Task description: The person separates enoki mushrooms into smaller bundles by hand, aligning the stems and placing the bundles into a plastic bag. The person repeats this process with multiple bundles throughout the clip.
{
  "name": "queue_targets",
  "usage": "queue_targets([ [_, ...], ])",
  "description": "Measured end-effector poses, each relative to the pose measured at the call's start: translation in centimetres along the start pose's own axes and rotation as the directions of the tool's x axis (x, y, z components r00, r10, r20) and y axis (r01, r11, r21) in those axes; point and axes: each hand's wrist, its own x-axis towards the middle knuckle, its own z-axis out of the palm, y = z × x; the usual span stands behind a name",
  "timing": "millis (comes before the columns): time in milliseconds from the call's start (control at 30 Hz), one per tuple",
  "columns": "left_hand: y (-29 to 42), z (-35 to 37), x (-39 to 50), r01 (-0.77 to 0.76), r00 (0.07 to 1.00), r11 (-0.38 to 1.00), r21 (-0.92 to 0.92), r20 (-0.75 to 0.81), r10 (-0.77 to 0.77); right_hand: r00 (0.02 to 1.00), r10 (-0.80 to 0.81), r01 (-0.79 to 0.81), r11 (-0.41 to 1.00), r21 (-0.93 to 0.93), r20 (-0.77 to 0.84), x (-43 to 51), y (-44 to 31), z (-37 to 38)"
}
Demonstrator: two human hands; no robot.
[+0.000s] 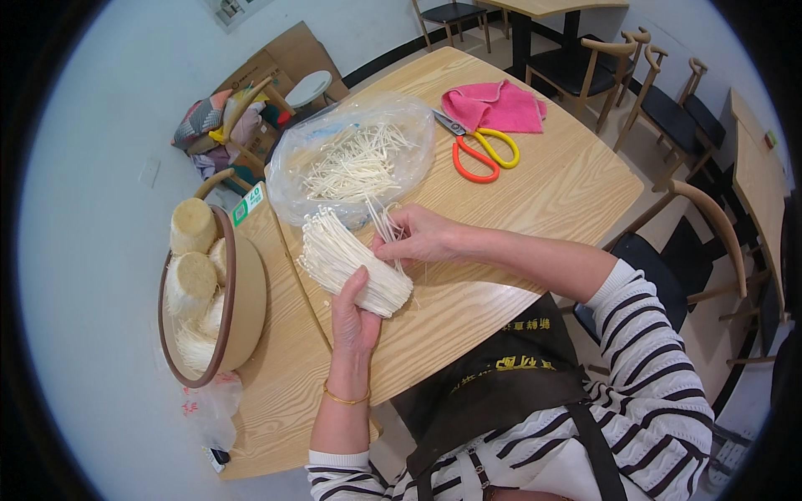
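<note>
My left hand (354,313) grips a thick bunch of enoki mushrooms (351,260) from below, its caps pointing up and left and its cut base toward me. At the bunch's right side, my right hand (416,235) pinches a few thin enoki stems (383,219) between thumb and fingers. Beyond the bunch lies a clear plastic bag (285,181) with loose enoki stems (360,166) heaped on it. Scissors (476,150) with one red and one yellow handle rest on the table right of the bag, partly beside a pink cloth (495,106).
A beige tub with a brown rim (250,300) stands at the left, holding several enoki clumps (195,278). Under it is a plastic bag (216,407). The wooden table (551,188) has a seam left of my hands. Chairs (664,269) stand at the right.
</note>
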Motion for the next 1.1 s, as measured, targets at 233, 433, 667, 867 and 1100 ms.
queue_targets([
  [233, 0.0, 0.5, 0.0, -0.016, 1.000, 1.000, 0.018, 0.018, 0.015, 0.992, -0.120, 0.115, 0.988, -0.104, -0.047, 0.1, 0.7, 0.5],
  [433, 0.0, 0.3, 0.0, 0.005, 1.000, 1.000, -0.016, -0.014, -0.005, 0.998, -0.018, 0.019, 0.999, 0.032, -0.053, 0.2, 0.5, 0.2],
  [667, -0.1, 0.7, -0.1, -0.049, 0.998, 0.994, 0.096, 0.048, 0.045, 0.985, -0.120, 0.115, 0.992, -0.047, -0.126, 0.1, 0.4, 0.8],
  [867, 0.0, 0.4, 0.2, 0.018, 0.999, 1.000, -0.020, 0.033, -0.017, 0.992, -0.043, 0.052, 0.995, 0.081, -0.116, 0.1, 0.4, 0.4],
  [1100, -0.2, -0.3, 0.2, 0.017, 0.999, 1.000, -0.025, -0.035, -0.018, 0.995, -0.029, 0.044, 0.987, 0.155, -0.093, 0.1, 0.4, 0.5],
])
